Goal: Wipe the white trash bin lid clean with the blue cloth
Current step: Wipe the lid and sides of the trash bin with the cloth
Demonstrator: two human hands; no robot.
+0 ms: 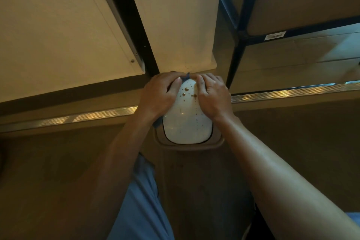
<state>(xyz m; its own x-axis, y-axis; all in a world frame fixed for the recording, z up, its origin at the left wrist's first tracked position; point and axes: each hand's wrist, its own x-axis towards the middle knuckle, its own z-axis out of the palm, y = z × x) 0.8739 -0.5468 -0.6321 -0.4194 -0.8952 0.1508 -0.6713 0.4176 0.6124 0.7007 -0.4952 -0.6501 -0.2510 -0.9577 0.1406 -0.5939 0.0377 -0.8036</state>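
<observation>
- Lid (185, 121): white, domed, glossy, sitting in the tan bin (218, 142) rim low in front of the person, below the cabinet doors (171, 15). Brown drops (186, 89) are scattered over the far half and down the right side.
- Left hand (158, 93): on the far left of the lid, fingers curled over the cloth (186, 77). Only a blue tip shows past the fingertips and a sliver by the wrist; the rest is hidden under the palm.
- Right hand (213, 95): laid on the far right of the lid, fingers bent over the curve. Cannot tell whether it grips the edge or just presses.
- Handling, lid: looks like hard, thin plastic, light and stiff. Smooth wet surface, likely slippery. It may rock or swing in its rim if pushed, so bracing at the side edge seems sensible.
- Handling, cloth: soft, limp, bunches easily. Best held flat under the palm and fingers, not pinched at a corner.
- Spots appear wet; probably wipe off with moderate pressure.
</observation>
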